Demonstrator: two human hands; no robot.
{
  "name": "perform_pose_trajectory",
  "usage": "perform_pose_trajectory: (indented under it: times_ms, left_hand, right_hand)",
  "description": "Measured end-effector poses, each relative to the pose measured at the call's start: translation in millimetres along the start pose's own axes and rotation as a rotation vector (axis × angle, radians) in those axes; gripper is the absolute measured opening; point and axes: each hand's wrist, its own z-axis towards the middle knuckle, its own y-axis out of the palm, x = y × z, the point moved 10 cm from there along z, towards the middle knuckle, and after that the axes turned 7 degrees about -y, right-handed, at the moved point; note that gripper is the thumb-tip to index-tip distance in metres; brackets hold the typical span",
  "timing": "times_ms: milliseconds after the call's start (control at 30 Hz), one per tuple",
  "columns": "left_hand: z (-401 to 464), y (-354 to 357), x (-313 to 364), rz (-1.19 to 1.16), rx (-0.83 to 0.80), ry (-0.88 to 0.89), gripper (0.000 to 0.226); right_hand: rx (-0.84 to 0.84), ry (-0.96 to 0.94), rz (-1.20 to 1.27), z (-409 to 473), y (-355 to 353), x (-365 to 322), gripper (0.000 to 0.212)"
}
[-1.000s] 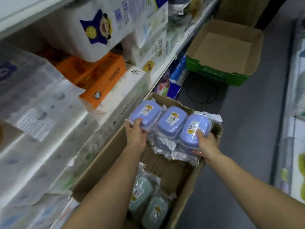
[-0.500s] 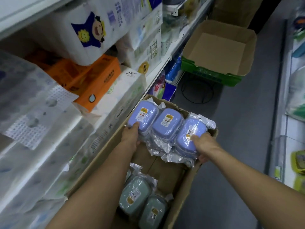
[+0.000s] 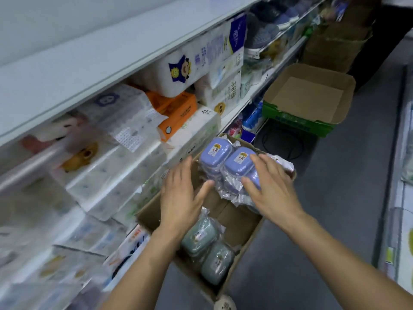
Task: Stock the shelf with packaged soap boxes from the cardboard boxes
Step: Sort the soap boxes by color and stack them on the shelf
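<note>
Light is cool, even and rather dim, with a bluish cast and no hard shadows; its source is not in view. Motion blur smears the tissue packs (image 3: pixel 107 175) from 8 to 10 o'clock, and print there is unreadable. The centre is sharper: labels on the purple soap boxes (image 3: pixel 225 159) show, though softly. Wide-angle distortion bends the shelf edge (image 3: pixel 125 70) towards 1 o'clock. Plastic wrap glints faintly.

Purple soap boxes (image 3: pixel 225 161), plastic-wrapped, yellow-labelled, stacked at far end of open cardboard box (image 3: pixel 243 224), frame centre. Green soap boxes (image 3: pixel 206 249), wrapped, at near end.
</note>
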Motion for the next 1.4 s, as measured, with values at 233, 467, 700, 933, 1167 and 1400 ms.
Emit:
perform_pose_trajectory:
  times_ms: [233,467,700,933,1167,1400]
  left_hand:
    - [-167,-96,-43,0.123,0.181,-0.017,0.069]
    - [-310,-162,-128,0.16,0.238,-0.183,0.065]
    - [-460,-231,-241,0.256,0.328,-0.458,0.067]
    - [-616,-263,-360,0.218,0.299,-0.719,0.07]
    - [-753,-273,-504,0.109,0.1,-0.957,0.064]
    - [-827,-263,-632,0.02,-0.115,-1.086,0.06]
  right_hand:
    - [0.097,-0.299,-0.063,-120,-14,-119,0.057]
    - [-0.045,-0.505,-0.02,-212,25,-243,0.063]
    - [-0.243,-0.794,-0.009,-301,91,-390,0.058]
    - [-0.451,-0.955,0.068,-417,184,-523,0.056]
    - [-0.684,-0.929,0.177,-526,297,-622,0.049]
    - [-0.986,-0.531,0.283,-587,425,-650,0.043]
